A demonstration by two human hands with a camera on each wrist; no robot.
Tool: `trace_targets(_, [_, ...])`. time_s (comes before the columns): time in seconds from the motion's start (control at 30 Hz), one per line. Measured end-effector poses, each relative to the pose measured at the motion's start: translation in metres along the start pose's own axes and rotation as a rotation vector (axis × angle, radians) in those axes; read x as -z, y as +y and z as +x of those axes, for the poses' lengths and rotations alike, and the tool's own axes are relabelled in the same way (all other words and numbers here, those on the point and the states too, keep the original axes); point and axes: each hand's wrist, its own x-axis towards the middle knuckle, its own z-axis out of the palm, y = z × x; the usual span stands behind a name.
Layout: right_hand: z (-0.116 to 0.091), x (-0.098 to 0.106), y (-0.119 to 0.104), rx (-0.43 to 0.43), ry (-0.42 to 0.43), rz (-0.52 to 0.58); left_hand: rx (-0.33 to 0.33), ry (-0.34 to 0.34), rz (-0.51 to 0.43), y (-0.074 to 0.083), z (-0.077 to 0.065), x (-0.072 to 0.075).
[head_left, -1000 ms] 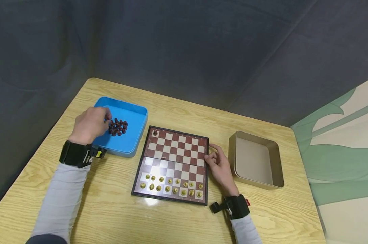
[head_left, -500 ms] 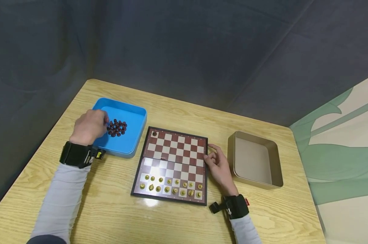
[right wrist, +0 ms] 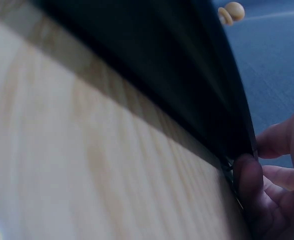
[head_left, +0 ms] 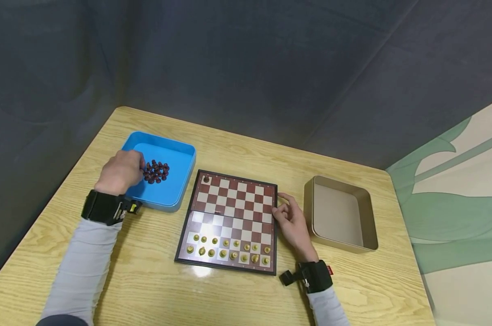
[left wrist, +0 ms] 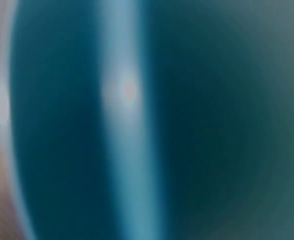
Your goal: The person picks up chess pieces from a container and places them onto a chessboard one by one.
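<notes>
1. Apparently, the left grip (head_left: 121, 171) is hanging beside dark pieces (head_left: 156, 172); I cannot tell whether it's pinching any.
2. Presumably, the blue box (head_left: 178, 179) is corralling them.
3. The right grip (head_left: 293, 222), relaxed, is touching the board (head_left: 237, 199), likely steadying it.

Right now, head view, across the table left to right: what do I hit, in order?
Left hand → cluster of dark red chess pieces → chessboard → right hand → gold-brown tin. Blue tray left out: it overlaps the first two.
</notes>
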Motion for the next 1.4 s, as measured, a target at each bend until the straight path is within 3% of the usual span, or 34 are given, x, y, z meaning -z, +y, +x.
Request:
trace_targets(0.57, [0.000, 0.001, -0.001, -0.008, -0.002, -0.001, -0.013, 0.034, -0.028, 0.001, -0.001, 0.005])
trace_targets(1.1, [0.000, 0.002, -0.001, -0.007, 0.004, -0.002, -0.207, 0.313, -0.044, 0.018, -0.003, 0.010])
trace_targets(1.4, [-0.001, 0.001, 0.001, 0.002, 0.003, -0.008, -0.354, 0.386, -0.041, 0.025, 0.001, 0.005])
